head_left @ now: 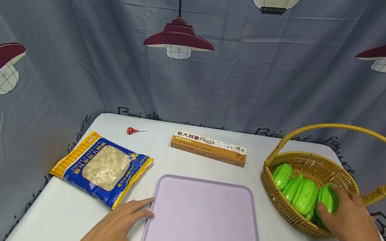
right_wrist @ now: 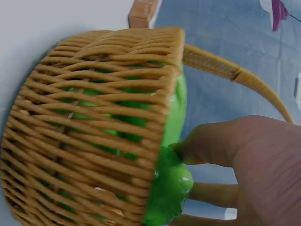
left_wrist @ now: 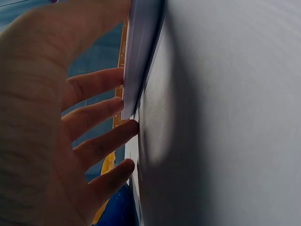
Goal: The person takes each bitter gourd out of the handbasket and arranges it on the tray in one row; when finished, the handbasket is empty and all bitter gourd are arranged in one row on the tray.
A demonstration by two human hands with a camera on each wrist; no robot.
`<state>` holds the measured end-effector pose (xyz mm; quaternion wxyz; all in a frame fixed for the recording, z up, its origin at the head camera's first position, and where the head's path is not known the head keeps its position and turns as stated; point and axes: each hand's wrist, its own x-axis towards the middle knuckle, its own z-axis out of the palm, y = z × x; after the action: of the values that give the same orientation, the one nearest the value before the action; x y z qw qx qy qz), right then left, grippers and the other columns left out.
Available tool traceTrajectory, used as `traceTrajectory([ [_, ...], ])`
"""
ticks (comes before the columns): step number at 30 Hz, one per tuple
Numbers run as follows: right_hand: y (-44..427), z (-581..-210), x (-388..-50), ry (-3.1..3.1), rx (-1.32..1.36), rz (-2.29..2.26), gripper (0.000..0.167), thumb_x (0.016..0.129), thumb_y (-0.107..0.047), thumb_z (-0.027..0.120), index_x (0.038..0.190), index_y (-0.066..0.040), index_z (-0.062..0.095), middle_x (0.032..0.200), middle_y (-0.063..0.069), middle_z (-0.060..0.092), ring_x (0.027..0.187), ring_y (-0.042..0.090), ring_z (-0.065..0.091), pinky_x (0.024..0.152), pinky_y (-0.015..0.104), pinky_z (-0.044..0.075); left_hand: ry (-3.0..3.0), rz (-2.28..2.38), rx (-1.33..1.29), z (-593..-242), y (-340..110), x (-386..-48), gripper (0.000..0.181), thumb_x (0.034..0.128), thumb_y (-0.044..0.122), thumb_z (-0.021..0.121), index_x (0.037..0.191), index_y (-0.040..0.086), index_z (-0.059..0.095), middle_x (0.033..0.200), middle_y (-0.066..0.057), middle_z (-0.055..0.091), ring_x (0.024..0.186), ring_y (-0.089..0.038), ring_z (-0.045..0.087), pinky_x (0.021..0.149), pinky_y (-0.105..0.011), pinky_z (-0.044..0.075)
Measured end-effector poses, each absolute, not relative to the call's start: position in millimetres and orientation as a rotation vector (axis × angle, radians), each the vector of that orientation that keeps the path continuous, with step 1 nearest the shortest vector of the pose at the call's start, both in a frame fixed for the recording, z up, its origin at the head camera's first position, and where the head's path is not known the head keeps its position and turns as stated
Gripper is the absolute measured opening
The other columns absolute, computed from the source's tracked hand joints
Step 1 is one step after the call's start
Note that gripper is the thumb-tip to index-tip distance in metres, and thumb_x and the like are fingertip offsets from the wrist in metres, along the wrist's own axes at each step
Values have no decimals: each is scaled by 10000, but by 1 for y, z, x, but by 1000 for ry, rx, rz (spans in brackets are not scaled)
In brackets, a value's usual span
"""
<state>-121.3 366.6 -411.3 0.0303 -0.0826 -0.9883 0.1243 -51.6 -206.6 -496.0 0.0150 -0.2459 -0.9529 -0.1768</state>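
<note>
At the tray's left edge my left hand (head_left: 119,227) lies with fingers spread and fairly straight, their tips at the rim of the lilac tray (head_left: 205,223). In the left wrist view, the upper fingers touch the tray's side (left_wrist: 138,52). My right hand (head_left: 353,221) reaches into a wicker basket (head_left: 288,213) and pinches a glossy green ridged star fruit (head_left: 326,198) between thumb and fingers. Several more green star fruits (head_left: 305,196) lie beside it in the basket. From the right wrist, the thumb rests against the held fruit (right_wrist: 169,186); some fingers are partly hidden behind it.
A blue and yellow bag of pasta (head_left: 102,169) lies left of the tray. Behind it is a red lollipop (head_left: 131,131). A pasta box (head_left: 208,148) lies beyond the tray. The basket's tall handle (head_left: 347,127) arches over its opening. A grey curtain (head_left: 222,79) hangs behind the table.
</note>
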Motion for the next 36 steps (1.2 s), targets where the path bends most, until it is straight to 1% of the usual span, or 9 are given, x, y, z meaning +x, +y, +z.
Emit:
traceTrajectory([
  [4, 358, -404, -118, -3001, -302, 420, 787, 988, -307, 707, 1586, 57, 347, 1513, 515, 258, 1214, 773, 358, 949, 919, 329, -2989, -582, -758, -496, -207, -50, 694, 852, 828, 689, 1327, 323, 695, 1654, 80, 491, 1442, -192, 552, 1153, -468, 550],
  [9, 343, -392, -110, -2916, -289, 451, 774, 986, -265, 719, 1595, 52, 363, 1554, 494, 262, 1268, 765, 335, 952, 939, 294, -2998, -604, -762, -496, -207, -50, 707, 844, 832, 688, 1328, 317, 685, 1663, 72, 480, 1451, -189, 543, 1158, -456, 547],
  [12, 332, -388, -105, -2857, -214, 469, 755, 975, -271, 736, 1575, 52, 412, 1559, 468, 308, 1285, 738, 358, 921, 926, 330, -2968, -595, -777, -497, -208, -49, 695, 843, 821, 703, 1311, 308, 689, 1655, 63, 492, 1435, -184, 557, 1145, -449, 558],
  [15, 321, -386, -100, -2775, -81, 500, 721, 937, -245, 774, 1525, 57, 486, 1528, 435, 392, 1246, 686, 438, 832, 864, 415, -2945, -587, -787, -497, -209, -47, 685, 843, 809, 716, 1297, 297, 692, 1648, 55, 502, 1424, -180, 565, 1137, -440, 563],
  [17, 313, -386, -97, -2710, 25, 522, 697, 893, -212, 813, 1478, 54, 541, 1477, 409, 463, 1153, 629, 543, 738, 778, 496, -2939, -583, -789, -497, -209, -47, 684, 844, 810, 713, 1294, 295, 690, 1645, 53, 505, 1421, -180, 567, 1135, -437, 564],
  [21, 295, -386, -93, -2620, 179, 585, 692, 816, -153, 878, 1424, 30, 604, 1403, 363, 541, 1009, 534, 637, 648, 677, 544, -2944, -589, -786, -497, -209, -47, 689, 847, 807, 712, 1301, 289, 686, 1646, 52, 503, 1429, -178, 559, 1144, -431, 557],
  [28, 264, -393, -94, -2589, 341, 645, 733, 763, -149, 947, 1416, -21, 638, 1408, 292, 593, 981, 478, 696, 732, 642, 583, -2924, -592, -788, -500, -206, -48, 685, 850, 786, 733, 1309, 280, 685, 1646, 51, 503, 1425, -169, 559, 1139, -421, 562],
  [31, 252, -397, -95, -2634, 362, 678, 733, 793, -183, 944, 1439, -44, 626, 1421, 286, 577, 1019, 485, 695, 762, 660, 609, -2929, -599, -793, -500, -204, -49, 697, 856, 786, 725, 1325, 273, 678, 1654, 50, 492, 1429, -168, 552, 1146, -422, 556],
  [36, 230, -404, -99, -2660, 447, 747, 692, 838, -175, 915, 1450, -54, 617, 1463, 238, 561, 1084, 434, 690, 762, 559, 662, -2895, -594, -816, -499, -204, -49, 687, 856, 744, 767, 1333, 259, 671, 1652, 25, 498, 1433, -170, 546, 1140, -412, 559],
])
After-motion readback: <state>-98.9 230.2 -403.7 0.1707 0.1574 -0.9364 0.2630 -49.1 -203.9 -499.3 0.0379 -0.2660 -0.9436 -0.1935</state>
